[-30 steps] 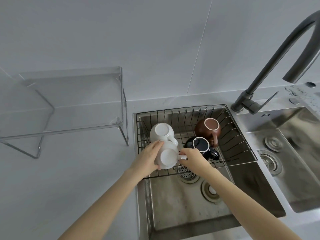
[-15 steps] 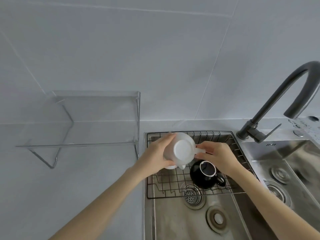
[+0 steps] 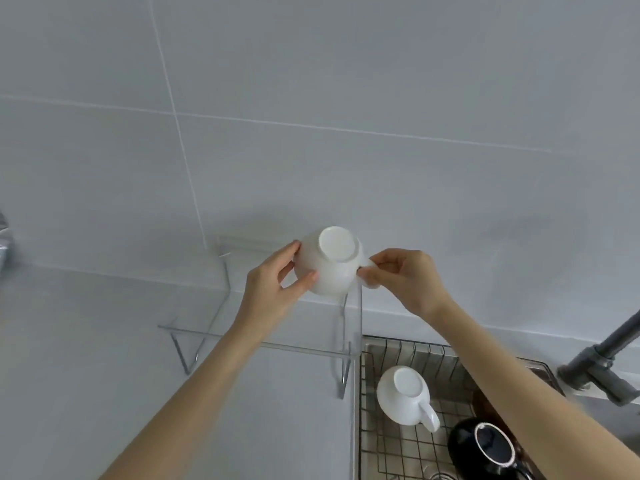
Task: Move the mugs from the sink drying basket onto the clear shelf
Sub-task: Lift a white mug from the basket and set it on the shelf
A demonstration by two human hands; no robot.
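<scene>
A white mug hangs upside down, base towards me, above the right end of the clear shelf. My left hand grips its body from the left and my right hand pinches its handle on the right. In the wire drying basket at lower right lie a second white mug, bottom up, and a black mug with a white rim. A brown mug is mostly hidden behind my right forearm.
A grey tap stands at the right edge beside the sink. A tiled wall rises behind the shelf. The white counter stretches left of the sink. A shiny object shows at the far left edge.
Both hands lifted the white mug out of the basket and carried it up and left over the shelf's right end. The camera tilted up and left, so the sink slid to the lower right.
</scene>
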